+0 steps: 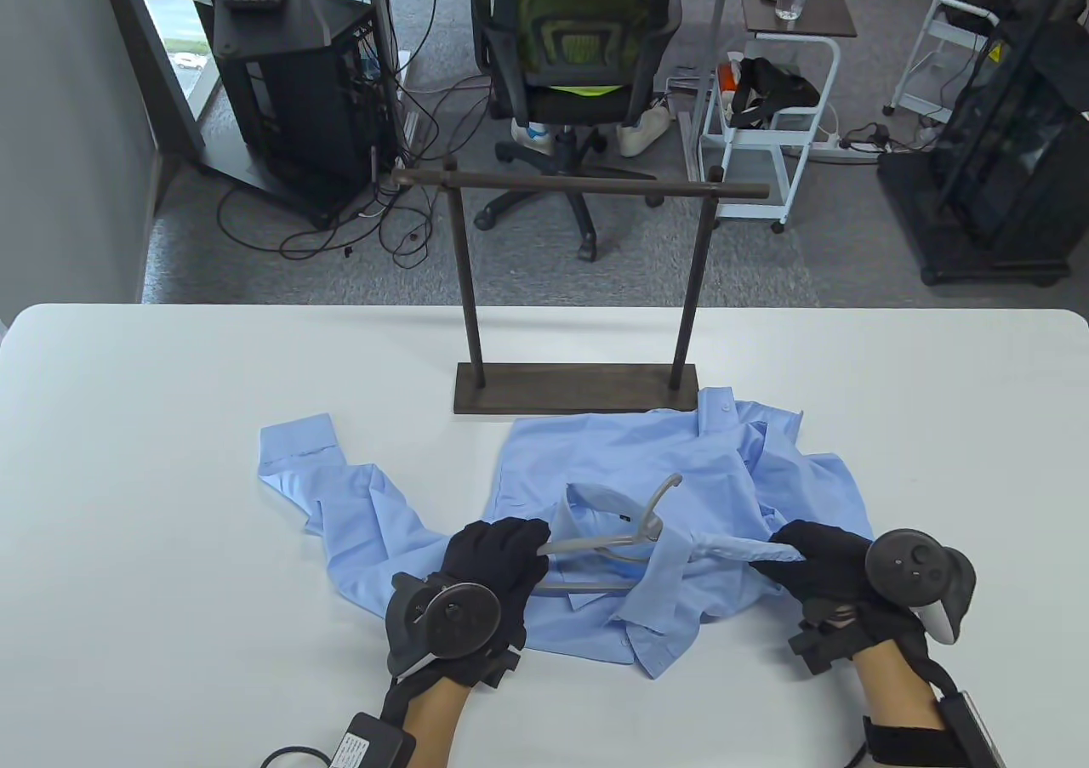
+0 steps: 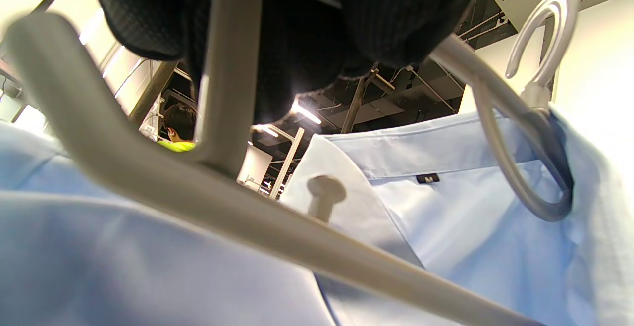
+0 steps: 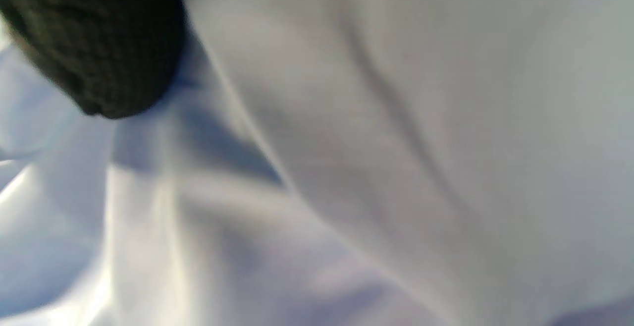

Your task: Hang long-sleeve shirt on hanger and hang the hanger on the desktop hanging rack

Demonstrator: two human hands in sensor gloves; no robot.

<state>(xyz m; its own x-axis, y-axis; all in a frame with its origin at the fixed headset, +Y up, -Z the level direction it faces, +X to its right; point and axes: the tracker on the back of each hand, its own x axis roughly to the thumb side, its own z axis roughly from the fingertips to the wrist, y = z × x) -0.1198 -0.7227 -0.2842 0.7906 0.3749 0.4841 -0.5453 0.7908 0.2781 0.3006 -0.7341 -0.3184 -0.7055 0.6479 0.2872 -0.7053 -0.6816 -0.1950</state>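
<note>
On the white surface (image 1: 128, 462), in front of the rack (image 1: 578, 292), we see the shirt (image 1: 595, 462) lying crumpled, with its body spread between our two hands. Its collar is toward us and its body runs away toward the rack base; one sleeve stretches to the left, its cuff at the far left end, and the other sleeve is bunched at the right behind the body.

We see the hanger (image 1: 625, 530) partly inside the collar. Its long axis runs left to right, roughly parallel to the rack bar. Its hook (image 1: 664, 496) rises out of the collar and points away from us, toward the rack. In the left wrist view the hook (image 2: 545, 33) curves up beside the collar, and a small label with the letter M is visible inside the neck.

Our left hand (image 1: 485, 581) holds the left arm of the hanger; the fingers (image 2: 391, 14) are curled round the grey bar, so this grip is closed on the hanger (image 2: 223, 207). Our right hand (image 1: 821, 564) is at the right side of the shirt and pinches a stretched fold of blue cloth that runs from the collar to the fingers. In the right wrist view we see only a dark fingertip (image 3: 99, 43) against blurred cloth (image 3: 396, 167).

The rack stands just behind the shirt, and its bar carries nothing.
</note>
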